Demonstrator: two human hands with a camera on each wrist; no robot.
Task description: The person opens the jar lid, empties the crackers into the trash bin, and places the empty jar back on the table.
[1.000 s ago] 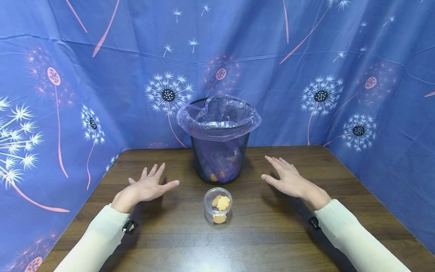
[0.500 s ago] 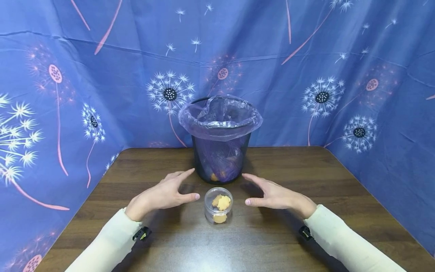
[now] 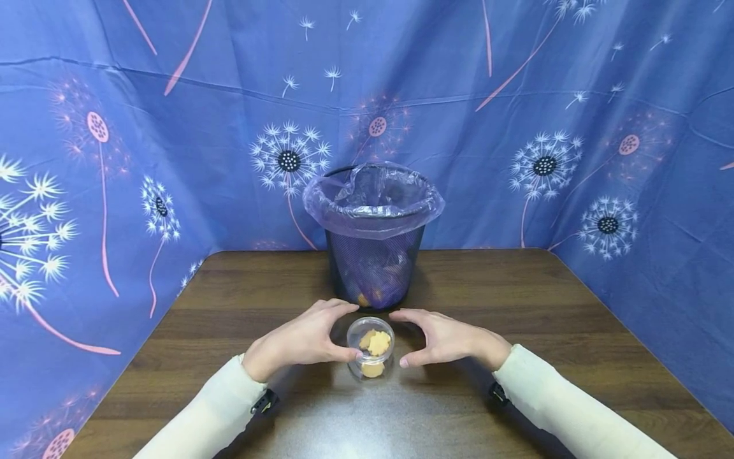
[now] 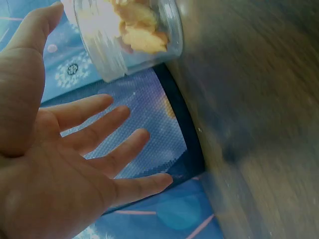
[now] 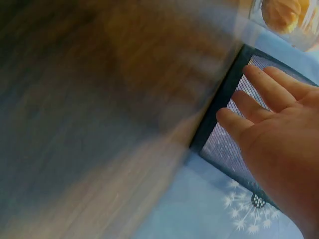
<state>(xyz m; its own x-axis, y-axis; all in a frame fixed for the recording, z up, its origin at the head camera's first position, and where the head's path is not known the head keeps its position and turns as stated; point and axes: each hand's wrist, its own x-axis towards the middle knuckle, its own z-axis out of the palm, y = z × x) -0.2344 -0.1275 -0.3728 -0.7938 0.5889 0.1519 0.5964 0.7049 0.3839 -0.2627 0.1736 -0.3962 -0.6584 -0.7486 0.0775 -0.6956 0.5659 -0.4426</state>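
Note:
A small clear round jar point(image 3: 370, 319) stands on the table in front of a mesh bin. Several pale yellow, biscuit-like pieces point(image 3: 378, 343) lie inside it, seen closer through the jar's side point(image 4: 97, 45) in the left wrist view. My left hand point(image 3: 306, 338) is at the jar's left, fingers spread and extended, its thumb tip overlapping the jar in the head view. To the right, my right hand point(image 3: 450, 338) has its thumb and fingers apart, facing the jar across a small gap. Neither hand holds anything.
The black mesh bin point(image 3: 369, 261) behind the jar is lined with a translucent purple bag point(image 3: 373, 223) folded over its rim. Something orange shows low inside it. A blue dandelion-print cloth point(image 3: 218, 127) hangs around the brown wooden table point(image 3: 487, 280).
Both hands have come inward from the table's sides toward the jar, turning from palms down to thumbs and fingers facing it. The jar and bin have stayed put.

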